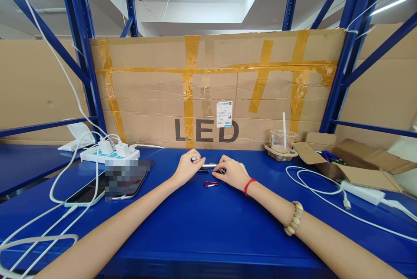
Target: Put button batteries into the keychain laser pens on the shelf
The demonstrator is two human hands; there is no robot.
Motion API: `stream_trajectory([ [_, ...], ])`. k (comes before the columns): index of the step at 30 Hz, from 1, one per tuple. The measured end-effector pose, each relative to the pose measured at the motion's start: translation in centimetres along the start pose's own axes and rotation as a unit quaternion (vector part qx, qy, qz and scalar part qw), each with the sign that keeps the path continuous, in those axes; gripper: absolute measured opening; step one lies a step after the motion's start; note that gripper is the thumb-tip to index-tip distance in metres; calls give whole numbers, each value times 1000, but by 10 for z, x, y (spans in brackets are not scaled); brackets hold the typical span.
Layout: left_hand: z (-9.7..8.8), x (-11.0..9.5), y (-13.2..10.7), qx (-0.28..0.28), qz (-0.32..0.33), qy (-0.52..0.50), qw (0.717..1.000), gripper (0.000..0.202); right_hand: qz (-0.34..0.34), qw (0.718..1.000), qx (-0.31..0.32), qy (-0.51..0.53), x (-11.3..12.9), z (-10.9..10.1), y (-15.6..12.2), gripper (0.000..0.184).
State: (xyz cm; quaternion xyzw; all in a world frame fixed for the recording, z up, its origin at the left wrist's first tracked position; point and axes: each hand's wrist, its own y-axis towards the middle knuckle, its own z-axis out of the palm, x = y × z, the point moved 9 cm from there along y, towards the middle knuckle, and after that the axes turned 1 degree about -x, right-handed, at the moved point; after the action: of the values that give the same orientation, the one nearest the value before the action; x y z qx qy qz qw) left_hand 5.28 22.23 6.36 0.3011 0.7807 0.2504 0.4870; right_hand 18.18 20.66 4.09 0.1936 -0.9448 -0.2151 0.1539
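Both my hands rest on the blue table point(208, 222) near its far edge. My left hand point(188, 167) is closed around one end of a slim silver pen-like tool point(208, 165). My right hand point(232, 171) pinches the tool's other end, fingers curled over it. A small red carabiner clip point(210, 184) lies on the table just in front of my right hand, untouched. A red string and a bead bracelet sit on my right wrist.
A phone point(97, 190) and a white power strip point(109, 153) with chargers and cables lie at the left. A plastic cup with straw point(282, 141), open cardboard boxes point(352, 162) and a white charger cable point(325, 188) lie at the right. A taped cardboard wall stands behind.
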Motion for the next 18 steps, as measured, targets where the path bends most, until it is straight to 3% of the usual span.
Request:
stream_trajectory([
  [5, -20, -4, 2, -83, 11, 29, 996, 33, 11, 999, -31, 10, -5, -7, 1, 17],
  [8, -31, 7, 2, -131, -38, 47, 990, 25, 47, 996, -78, 14, -17, -19, 2, 18],
  [11, -27, 25, 1, -112, -107, 14, 988, 16, 74, 991, -111, 8, -31, -30, 3, 23],
  [14, -18, 34, 0, -79, -129, -11, 988, 12, 81, 989, -124, -16, -45, -39, 5, 24],
  [18, -7, 35, -2, -40, -136, -21, 990, 12, 117, 987, -84, -69, -73, -36, 8, 25],
])
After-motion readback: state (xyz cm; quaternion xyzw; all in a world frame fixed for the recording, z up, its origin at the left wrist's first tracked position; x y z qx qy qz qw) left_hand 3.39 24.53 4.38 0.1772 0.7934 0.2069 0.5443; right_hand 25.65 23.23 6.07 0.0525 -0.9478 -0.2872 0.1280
